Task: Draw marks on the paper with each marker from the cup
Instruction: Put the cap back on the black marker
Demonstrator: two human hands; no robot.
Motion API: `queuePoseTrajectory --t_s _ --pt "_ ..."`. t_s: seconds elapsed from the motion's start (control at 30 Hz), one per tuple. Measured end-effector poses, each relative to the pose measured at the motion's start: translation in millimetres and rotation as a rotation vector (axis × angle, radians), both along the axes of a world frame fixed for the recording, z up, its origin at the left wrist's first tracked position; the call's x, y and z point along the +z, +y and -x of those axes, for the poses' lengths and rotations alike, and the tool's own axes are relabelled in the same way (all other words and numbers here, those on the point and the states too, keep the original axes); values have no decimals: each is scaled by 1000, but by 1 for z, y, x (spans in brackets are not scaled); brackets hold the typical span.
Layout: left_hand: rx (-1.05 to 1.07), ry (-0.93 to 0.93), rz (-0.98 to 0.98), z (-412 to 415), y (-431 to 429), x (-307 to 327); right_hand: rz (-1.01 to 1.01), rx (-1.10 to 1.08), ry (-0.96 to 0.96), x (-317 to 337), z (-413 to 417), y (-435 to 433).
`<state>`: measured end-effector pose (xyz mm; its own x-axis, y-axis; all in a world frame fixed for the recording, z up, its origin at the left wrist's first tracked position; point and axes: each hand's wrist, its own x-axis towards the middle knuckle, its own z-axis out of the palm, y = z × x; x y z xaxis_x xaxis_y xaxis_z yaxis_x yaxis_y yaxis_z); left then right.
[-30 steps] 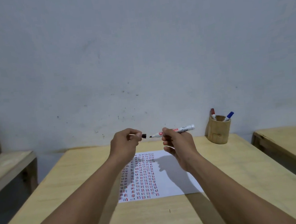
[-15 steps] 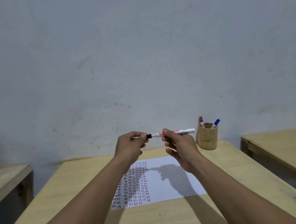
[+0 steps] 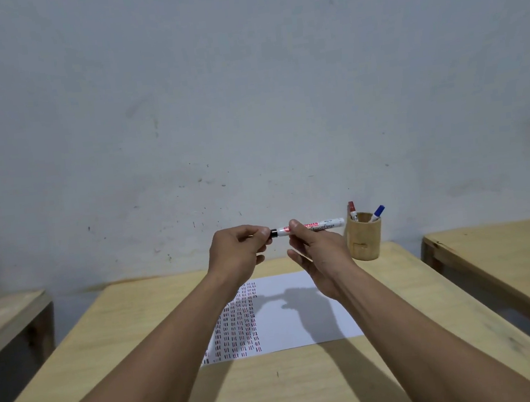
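Above the table I hold a white marker (image 3: 315, 226) level between both hands. My left hand (image 3: 238, 252) pinches its black cap (image 3: 273, 232), which sits on the marker's left end. My right hand (image 3: 318, 254) grips the barrel with thumb and forefinger, the other fingers spread. Below lies the white paper (image 3: 301, 314), its left part covered with rows of short red and dark marks. A wooden cup (image 3: 364, 236) stands at the table's back right, holding a red-capped marker (image 3: 352, 208) and a blue-capped marker (image 3: 377, 212).
The wooden table (image 3: 134, 339) runs from the wall toward me. A second wooden table (image 3: 505, 260) stands to the right across a gap, and a lower wooden surface (image 3: 7, 316) to the left. A grey wall (image 3: 247, 104) rises behind.
The cap was apart from the exposed tip; my hands came together and the cap now sits on the marker. The view tilted up a little.
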<state>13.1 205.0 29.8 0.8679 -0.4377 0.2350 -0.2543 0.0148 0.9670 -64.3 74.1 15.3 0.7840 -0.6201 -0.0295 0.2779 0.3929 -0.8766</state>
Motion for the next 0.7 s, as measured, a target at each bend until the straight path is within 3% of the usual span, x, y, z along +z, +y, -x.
queuePoseTrajectory --t_s 0.07,0.17,0.47,0.7 --pt "21 -61 -34 1 -3 1 -54 -100 -11 3 -4 3" --pt "48 -146 -118 3 -29 1 18 -237 -15 -2 -4 -18" --pt "112 -318 -221 4 -44 29 761 -112 374 1 8 -36" --pt "43 -302 -173 7 -105 22 1025 -236 433 -2 14 -99"
